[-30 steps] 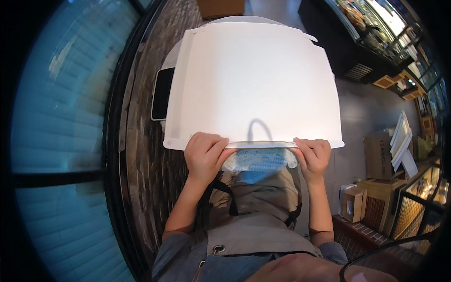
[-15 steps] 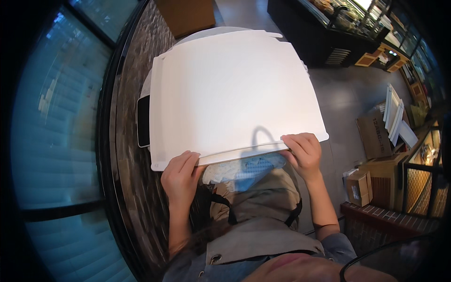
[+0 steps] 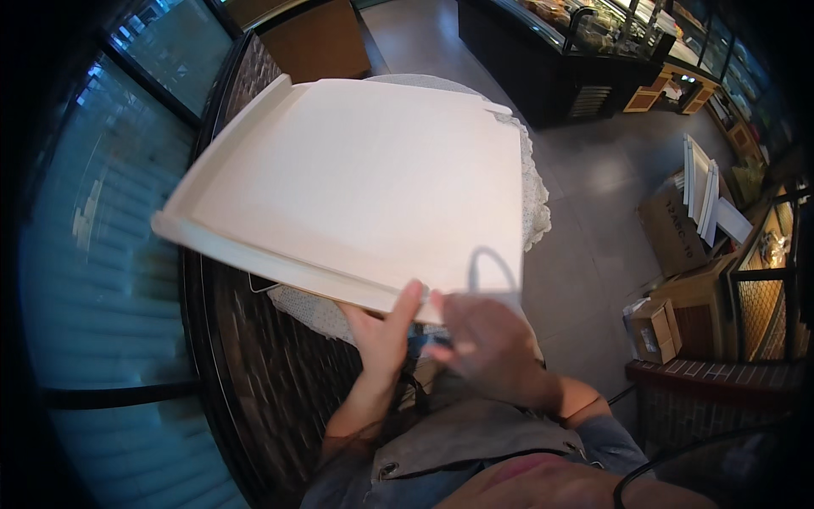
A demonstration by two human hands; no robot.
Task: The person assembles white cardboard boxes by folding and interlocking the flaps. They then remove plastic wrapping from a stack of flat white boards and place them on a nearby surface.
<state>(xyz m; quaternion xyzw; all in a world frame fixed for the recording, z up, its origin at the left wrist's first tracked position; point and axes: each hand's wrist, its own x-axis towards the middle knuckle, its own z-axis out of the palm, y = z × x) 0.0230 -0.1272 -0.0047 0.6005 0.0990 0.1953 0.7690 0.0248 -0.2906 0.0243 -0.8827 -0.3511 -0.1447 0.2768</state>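
Observation:
A large white cardboard sheet, with narrow folded-up edges, lies turned at an angle over a round table with a lace cloth. My left hand is closed on its near edge, thumb on top and fingers underneath. At the near right corner, my right hand is smeared by motion; its fingertips pinch the corner flap beside my left thumb. The left side flap stands raised. Beneath the sheet, only a dark thin edge of a phone-like device shows.
On the left runs a dark wood-grain ledge beside window panes. Cardboard boxes with white folded pieces stand on the floor at right. A dark display counter is at the far right, a brown box-like cabinet at the back.
The sheet has turned, its left side swinging out toward the window. My left hand has slid right along the near edge, and my right hand has come in beside it at the corner.

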